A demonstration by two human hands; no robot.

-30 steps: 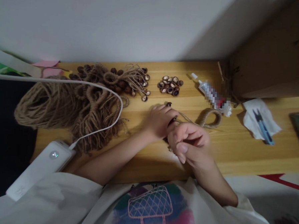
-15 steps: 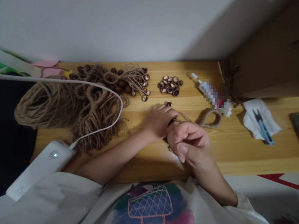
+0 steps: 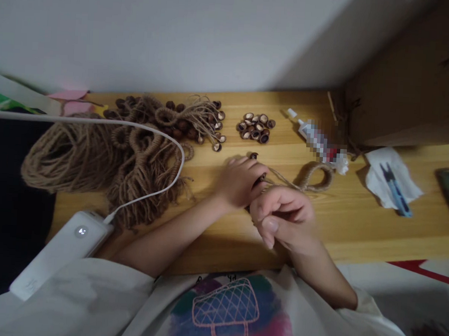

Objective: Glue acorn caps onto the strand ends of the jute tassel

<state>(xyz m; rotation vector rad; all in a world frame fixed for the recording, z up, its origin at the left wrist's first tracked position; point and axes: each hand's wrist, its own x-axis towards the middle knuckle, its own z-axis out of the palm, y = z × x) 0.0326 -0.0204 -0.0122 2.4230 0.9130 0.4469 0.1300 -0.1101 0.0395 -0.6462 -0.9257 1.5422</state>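
Note:
My left hand point(image 3: 241, 181) rests low over the wooden table, its fingers bent round a dark brown nut shell point(image 3: 262, 177) that shows at its fingertips. Close against it, my right hand point(image 3: 284, 219) is closed with thumb and forefinger pressed together; whatever they pinch is too small to see. Twine strands run from beside the hands to a twine-wrapped ring point(image 3: 317, 177) on the right. Another dark shell point(image 3: 253, 155) lies just beyond my left fingers. Behind the hands sits a group of halved shells point(image 3: 254, 128).
A twine coil point(image 3: 70, 155) and corded rings with tassels point(image 3: 144, 184) lie left. A white power bank point(image 3: 62, 255) with a cable is front left. A glue tube point(image 3: 319, 143), blue snips point(image 3: 396, 192) on tissue point(image 3: 374, 178) and a cardboard box point(image 3: 409, 82) stand right.
My right hand has shifted slightly, its thumb and forefinger still together and a little lower to the left. My left hand has hardly moved.

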